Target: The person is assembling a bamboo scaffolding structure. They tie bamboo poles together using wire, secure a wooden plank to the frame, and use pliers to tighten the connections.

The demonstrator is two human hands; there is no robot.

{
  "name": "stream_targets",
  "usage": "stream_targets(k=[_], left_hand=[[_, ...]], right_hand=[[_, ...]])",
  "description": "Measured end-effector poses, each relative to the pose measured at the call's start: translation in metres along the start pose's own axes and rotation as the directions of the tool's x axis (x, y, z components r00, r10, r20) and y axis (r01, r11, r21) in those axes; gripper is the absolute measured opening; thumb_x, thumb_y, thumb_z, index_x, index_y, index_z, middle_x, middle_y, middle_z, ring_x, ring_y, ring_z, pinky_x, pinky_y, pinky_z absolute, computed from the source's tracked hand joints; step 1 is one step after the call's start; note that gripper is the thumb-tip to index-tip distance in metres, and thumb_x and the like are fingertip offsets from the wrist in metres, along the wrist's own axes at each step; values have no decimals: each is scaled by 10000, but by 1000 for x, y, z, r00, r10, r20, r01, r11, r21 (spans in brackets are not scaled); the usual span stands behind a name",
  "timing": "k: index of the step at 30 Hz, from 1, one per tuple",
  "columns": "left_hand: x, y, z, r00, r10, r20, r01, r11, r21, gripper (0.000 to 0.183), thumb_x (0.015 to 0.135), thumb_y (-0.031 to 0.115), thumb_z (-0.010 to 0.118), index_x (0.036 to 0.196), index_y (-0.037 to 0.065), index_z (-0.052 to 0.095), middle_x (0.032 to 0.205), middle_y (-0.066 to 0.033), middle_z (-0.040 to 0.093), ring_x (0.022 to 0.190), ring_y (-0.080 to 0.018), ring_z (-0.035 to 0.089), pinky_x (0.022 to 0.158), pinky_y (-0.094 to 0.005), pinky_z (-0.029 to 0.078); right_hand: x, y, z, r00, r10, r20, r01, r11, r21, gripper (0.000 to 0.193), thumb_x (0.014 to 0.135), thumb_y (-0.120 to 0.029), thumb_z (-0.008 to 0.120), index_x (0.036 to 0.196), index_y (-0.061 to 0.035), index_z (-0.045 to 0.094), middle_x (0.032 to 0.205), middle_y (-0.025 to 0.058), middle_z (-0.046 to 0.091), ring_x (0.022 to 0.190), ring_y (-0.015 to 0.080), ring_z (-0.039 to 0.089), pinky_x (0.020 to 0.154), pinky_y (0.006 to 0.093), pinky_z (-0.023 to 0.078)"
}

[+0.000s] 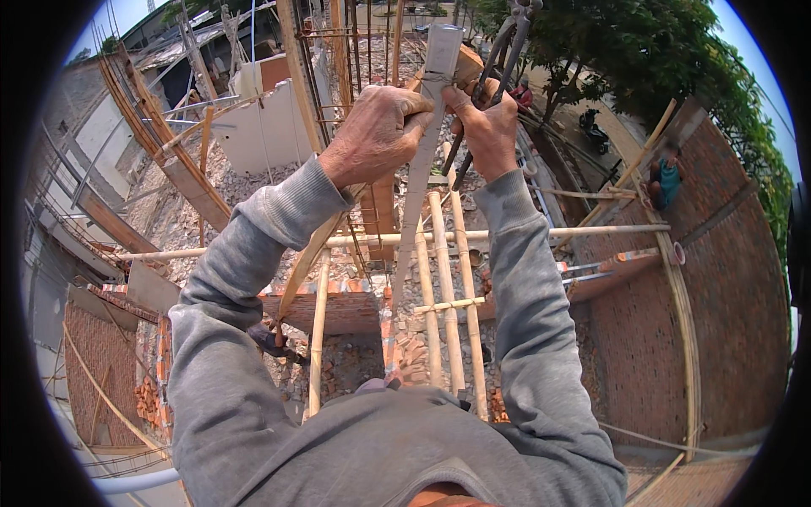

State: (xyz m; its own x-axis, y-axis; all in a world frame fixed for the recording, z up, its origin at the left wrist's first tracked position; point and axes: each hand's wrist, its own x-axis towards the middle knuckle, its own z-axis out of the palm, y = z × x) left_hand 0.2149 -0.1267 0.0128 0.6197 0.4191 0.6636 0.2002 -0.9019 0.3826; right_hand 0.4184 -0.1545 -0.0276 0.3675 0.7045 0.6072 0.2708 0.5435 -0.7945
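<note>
Both my hands are raised at the upper end of a pale grey, upright post [420, 190], whose squared top [443, 49] rises between them. My left hand [376, 131] is closed in a pinch at the post's left side; whatever its fingertips hold is too small to make out. On the other side, my right hand [488, 127] grips dark metal pincers [510, 55], their jaws pointing up and their handles passing down through the fingers. The right thumb and forefinger are close to the post. A brown timber piece [467, 66] shows behind the post top.
Several bamboo poles [441, 262] run below me, crossed by a long horizontal pole [507, 234]. Thin steel rods [367, 42] stand ahead on the left. Brick walls [718, 253] and rubble lie lower down. One person [666, 179] is at the right wall; another [274, 340] is below left.
</note>
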Motion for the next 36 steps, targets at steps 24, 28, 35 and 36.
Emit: stream_targets(k=[24,28,35,36], left_hand=[[47,-72,12,964,-172,-202,65,891,-450,146,935,217,726,896,91,788,787,-25,727,706,-188,697,643,-344,569],[57,-93,22,781,-567,261,429,184,-884,192,991,225,665,880,84,734,695,17,610,585,-112,529,547,-301,459],[7,-80,26,917,-373,-140,220,768,-601,175,946,214,722,871,57,738,774,-10,635,811,-183,629,718,-341,503],[-1,-76,26,959,-108,-262,-7,916,-402,154,908,190,750,862,44,733,839,-32,641,895,-205,625,780,-357,505]], right_hand=[[2,4,5,1000,12,-20,-12,1000,25,286,897,-199,862,1015,37,754,800,51,722,566,89,616,492,244,499],[6,4,6,1000,-11,-28,11,1000,11,282,896,-190,858,1029,39,763,817,64,742,564,93,625,489,242,497],[11,6,11,999,-49,5,49,997,64,247,913,-157,833,1051,38,769,828,70,760,544,89,616,490,240,490],[11,6,11,999,-46,-4,46,997,69,247,915,-158,832,1053,37,770,830,68,762,544,89,616,492,240,490]])
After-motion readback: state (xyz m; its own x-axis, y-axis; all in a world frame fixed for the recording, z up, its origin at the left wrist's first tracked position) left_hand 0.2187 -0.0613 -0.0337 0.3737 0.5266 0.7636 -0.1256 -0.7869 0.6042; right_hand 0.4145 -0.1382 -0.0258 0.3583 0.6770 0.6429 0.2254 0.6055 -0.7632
